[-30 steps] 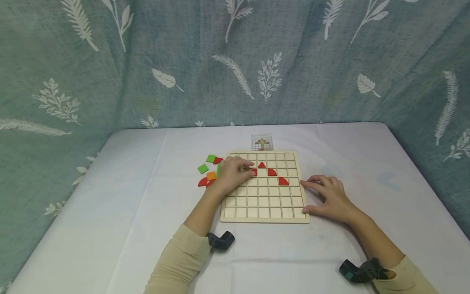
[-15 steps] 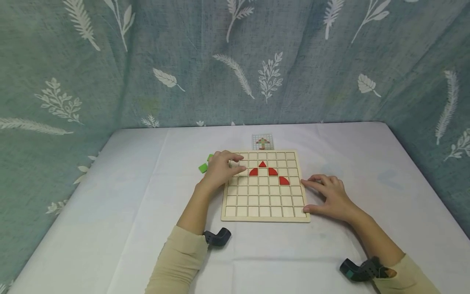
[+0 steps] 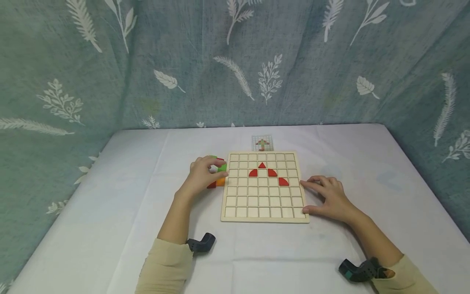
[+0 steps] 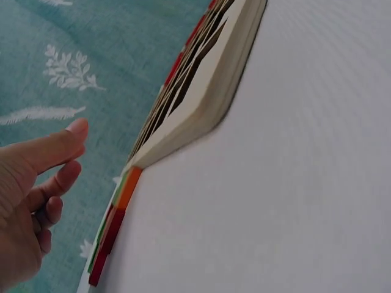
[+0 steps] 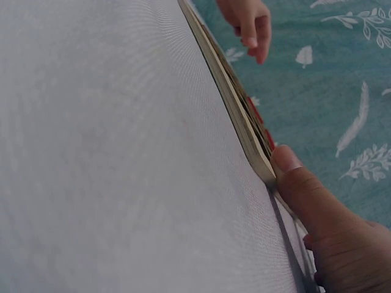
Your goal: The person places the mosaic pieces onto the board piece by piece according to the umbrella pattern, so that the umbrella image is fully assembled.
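My left hand (image 3: 202, 173) hovers just left of a pale wooden grid board (image 3: 241, 201), over loose flat pieces. In the left wrist view its thumb and fingers are apart with nothing between them. Partly covered by it are a green piece (image 3: 222, 168), an orange square (image 3: 220, 182) and a red piece (image 3: 211, 185), lying against the board's left side. In the grid sit a red triangle (image 3: 262, 165) and three red quarter circles, one at upper left (image 3: 253, 173). My right hand (image 3: 328, 199) touches the board's right edge with thumb and index fingertips.
A small transparent card (image 3: 262, 143) with a coloured arrow-like pattern lies behind the board's far edge. White cloth (image 3: 264, 253) covers the table, and a teal leaf-patterned curtain (image 3: 198, 94) hangs behind it. Each wrist carries a black camera, the left one (image 3: 202, 243) close above the cloth.
My left hand has left the upper-left red quarter circle in its grid cell and moved left off the board to the loose pieces. The right hand has stayed at the board's edge.
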A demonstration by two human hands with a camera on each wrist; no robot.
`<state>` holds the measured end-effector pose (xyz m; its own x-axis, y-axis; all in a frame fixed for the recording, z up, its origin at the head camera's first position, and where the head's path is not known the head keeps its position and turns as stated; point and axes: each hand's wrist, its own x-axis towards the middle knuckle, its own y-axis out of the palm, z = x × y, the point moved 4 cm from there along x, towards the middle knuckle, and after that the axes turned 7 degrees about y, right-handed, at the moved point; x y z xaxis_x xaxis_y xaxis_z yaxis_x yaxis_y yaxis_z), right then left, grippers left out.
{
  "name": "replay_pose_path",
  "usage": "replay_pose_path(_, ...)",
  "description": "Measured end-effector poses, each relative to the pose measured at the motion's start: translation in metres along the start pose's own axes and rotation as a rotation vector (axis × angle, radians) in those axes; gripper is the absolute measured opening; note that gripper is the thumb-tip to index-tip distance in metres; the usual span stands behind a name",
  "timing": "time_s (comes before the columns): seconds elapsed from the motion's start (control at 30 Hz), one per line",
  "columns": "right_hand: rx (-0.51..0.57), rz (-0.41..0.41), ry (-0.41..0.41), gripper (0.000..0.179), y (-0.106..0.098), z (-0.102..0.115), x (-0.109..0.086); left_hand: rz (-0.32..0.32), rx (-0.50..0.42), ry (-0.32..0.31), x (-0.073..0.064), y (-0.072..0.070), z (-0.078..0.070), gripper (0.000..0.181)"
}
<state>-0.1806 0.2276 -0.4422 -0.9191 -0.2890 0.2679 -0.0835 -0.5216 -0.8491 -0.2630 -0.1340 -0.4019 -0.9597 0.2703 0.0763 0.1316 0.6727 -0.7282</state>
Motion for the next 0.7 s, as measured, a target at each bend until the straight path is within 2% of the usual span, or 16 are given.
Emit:
replay_pose_path(0.37, 0.012, -0.001, -0.013, 0.075, 0.000, 0.000, 0.000, 0.028, 0.032, 0.020, -0.019, -0.011, 0.024, 0.038)
replay_pose_path(0.57, 0.016, -0.006, -0.019, 0.075, -0.001, 0.000, 0.000, 0.048, 0.024, 0.084, -0.023, -0.010, 0.033, 0.034)
replay_pose_path(0.7, 0.005, -0.005, -0.014, 0.075, -0.001, 0.000, 0.000, 0.036, 0.061, 0.078, -0.024, -0.008, 0.035, 0.033)
